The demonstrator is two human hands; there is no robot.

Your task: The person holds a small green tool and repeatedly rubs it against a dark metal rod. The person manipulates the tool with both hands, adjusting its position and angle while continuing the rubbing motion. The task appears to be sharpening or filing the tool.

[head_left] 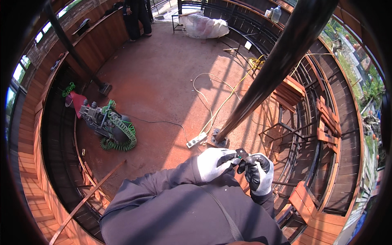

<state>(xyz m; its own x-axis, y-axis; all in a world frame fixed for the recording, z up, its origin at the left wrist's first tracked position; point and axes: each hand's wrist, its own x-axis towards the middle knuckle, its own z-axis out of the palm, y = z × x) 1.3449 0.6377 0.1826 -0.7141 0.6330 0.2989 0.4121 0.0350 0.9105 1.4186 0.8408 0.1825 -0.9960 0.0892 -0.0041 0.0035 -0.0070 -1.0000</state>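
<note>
Above reddish floor (163,65) between wooden walls (102,36), left grip (215,164) pinches a dark piece (241,153), right grip (260,173) unclear.

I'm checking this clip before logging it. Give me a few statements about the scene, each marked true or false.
1. The left hand and right hand both wear gloves. True.
2. A power strip lies near the foot of the post. True.
3. The left hand grips the post. False: it holds a small dark piece.
4. The coiled hose by the machine is yellow. False: it is green.
</note>
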